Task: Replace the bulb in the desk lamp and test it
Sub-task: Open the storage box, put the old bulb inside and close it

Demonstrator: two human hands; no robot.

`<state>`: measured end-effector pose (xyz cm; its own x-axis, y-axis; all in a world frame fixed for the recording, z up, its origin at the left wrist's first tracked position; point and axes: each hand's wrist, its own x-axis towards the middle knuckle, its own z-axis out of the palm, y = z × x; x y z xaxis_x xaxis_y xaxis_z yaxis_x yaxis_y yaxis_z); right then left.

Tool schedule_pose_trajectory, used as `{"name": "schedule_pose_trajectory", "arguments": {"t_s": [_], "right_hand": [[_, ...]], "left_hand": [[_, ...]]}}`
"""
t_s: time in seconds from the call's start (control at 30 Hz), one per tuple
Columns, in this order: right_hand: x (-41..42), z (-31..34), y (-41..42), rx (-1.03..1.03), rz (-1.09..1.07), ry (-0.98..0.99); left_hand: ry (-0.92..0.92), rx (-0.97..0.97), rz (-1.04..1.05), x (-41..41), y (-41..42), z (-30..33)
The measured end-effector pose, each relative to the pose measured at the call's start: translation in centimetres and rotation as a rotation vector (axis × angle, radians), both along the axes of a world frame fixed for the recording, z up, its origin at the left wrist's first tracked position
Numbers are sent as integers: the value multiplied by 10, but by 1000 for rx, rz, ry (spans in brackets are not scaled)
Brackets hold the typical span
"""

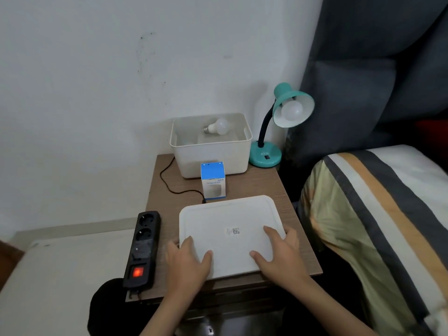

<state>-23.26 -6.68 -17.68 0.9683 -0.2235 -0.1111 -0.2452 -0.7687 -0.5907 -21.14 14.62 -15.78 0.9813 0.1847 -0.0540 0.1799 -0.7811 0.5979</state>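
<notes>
A matt wood-grain bedside table (271, 187) carries a smooth cream plastic bin (213, 158), its flat white plastic lid (230, 221) (a small paper label at centre), a glossy teal desk lamp (288, 103), a printed cardboard bulb box (213, 183) and a black plastic power strip (143, 248); striped cloth bedding (378, 214) lies alongside.

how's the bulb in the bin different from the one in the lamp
The bulb in the bin lies loose on its side, metal screw base showing; the bulb in the lamp sits in the teal shade, base hidden. The first rests low inside the white bin; the second hangs above the table. Both are white, round and unlit.
</notes>
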Motion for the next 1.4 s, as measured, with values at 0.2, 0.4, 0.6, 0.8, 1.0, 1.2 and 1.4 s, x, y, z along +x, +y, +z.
{"name": "schedule_pose_trajectory", "arguments": {"t_s": [0.2, 0.4, 0.6, 0.8, 1.0, 1.2, 1.4], "right_hand": [[41, 42, 3, -136, 25, -173], [130, 94, 2, -158, 28, -252], [230, 123, 6, -191, 36, -241], [296, 121, 8, -130, 56, -120], [319, 115, 14, -149, 47, -73], [315, 107, 14, -199, 52, -72], [314, 95, 11, -330, 141, -26]], "left_hand": [[-138, -54, -19, 44, 8, 44], [-249, -47, -40, 126, 11, 95], [-232, -93, -85, 217, 8, 120], [-218, -49, -129, 272, 7, 125], [-199, 64, -169, 298, 8, 117], [-129, 112, -184, 305, 10, 87], [-60, 243, -299, 310, 10, 75]]}}
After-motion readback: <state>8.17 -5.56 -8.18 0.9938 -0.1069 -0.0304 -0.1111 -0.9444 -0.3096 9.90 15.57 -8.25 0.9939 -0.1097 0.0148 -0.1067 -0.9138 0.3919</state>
